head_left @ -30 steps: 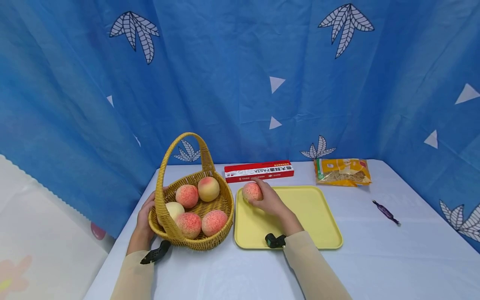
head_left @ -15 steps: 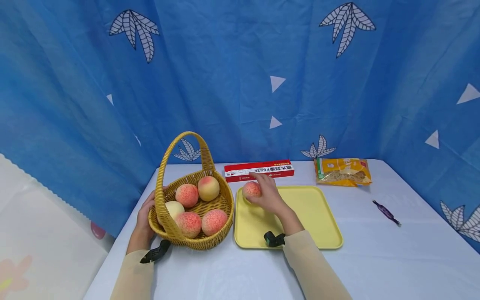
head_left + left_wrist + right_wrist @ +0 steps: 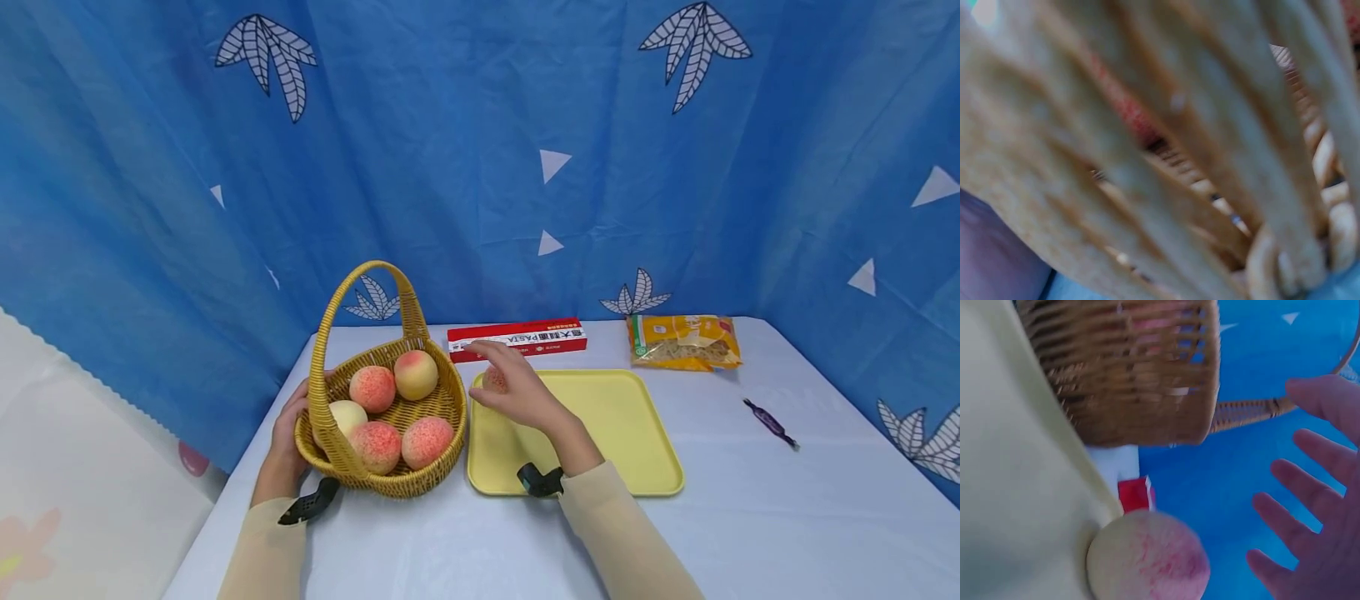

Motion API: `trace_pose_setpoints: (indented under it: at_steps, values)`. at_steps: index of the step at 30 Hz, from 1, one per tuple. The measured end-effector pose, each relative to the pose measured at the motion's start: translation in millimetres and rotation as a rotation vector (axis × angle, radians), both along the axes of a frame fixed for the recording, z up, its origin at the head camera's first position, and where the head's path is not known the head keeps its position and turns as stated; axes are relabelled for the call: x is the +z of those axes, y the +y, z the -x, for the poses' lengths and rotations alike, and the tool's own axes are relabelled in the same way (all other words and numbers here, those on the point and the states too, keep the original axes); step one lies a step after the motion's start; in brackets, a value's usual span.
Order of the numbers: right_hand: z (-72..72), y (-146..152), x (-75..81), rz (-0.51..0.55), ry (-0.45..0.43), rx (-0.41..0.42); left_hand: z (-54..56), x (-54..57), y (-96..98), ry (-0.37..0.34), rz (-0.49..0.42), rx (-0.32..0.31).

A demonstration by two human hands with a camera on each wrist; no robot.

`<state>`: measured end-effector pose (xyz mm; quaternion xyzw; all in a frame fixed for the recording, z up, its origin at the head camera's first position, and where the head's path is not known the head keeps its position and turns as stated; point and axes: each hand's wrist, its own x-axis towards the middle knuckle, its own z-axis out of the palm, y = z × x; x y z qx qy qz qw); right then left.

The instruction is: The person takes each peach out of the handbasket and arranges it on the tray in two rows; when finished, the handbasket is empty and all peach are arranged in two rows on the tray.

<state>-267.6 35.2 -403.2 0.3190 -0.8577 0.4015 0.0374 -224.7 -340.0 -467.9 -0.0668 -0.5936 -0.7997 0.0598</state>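
My left hand (image 3: 288, 425) grips the left side of a woven basket (image 3: 405, 485) with a tall handle; its fingertips are hidden behind the handle. Several peaches (image 3: 427, 442), most pink-red and one pale, lie in the basket. Basket slats (image 3: 1147, 156) fill the left wrist view. Over the far left part of a yellow tray (image 3: 607, 433), my right hand (image 3: 525, 396) holds nothing, with fingers spread apart. A single peach (image 3: 1147, 556) rests on the tray by its rim, apart from the hand in the right wrist view and partly hidden behind it in the head view.
Behind the tray lies a red and white pasta box (image 3: 551, 340). A yellow pasta bag (image 3: 685, 343) is at the back right, with a purple wrapped candy (image 3: 771, 423) nearer. A blue curtain (image 3: 480, 167) hangs along the table's back.
My right hand has let go of the peach on the tray, spread its fingers and shifted slightly left and up. The left hand and the basket stay in place.
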Motion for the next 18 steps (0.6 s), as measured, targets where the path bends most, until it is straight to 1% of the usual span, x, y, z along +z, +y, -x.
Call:
trace_pose_setpoints:
  at_steps: [5, 8, 12, 14, 18]
  values:
    - [-17.3, -15.1, 10.6, -0.008, -0.002, 0.121, -1.3, 0.1, -0.3, 0.01, -0.013, -0.013]
    - [-26.0, -24.3, 12.0, -0.046, -0.006, 0.173, -1.3, -0.2, -0.2, 0.007, -0.006, -0.007]
    - [-31.1, -35.6, 5.8, -0.12, 0.019, 0.21, -0.2, -0.9, 0.3, 0.005, 0.011, 0.006]
    - [-32.0, -40.0, 1.0, -0.155, 0.035, 0.215, 0.5, -1.3, 0.4, 0.004, 0.016, 0.004]
    - [-32.6, -45.6, -7.9, -0.204, 0.04, 0.214, 1.5, -1.3, 1.3, 0.007, 0.008, -0.003]
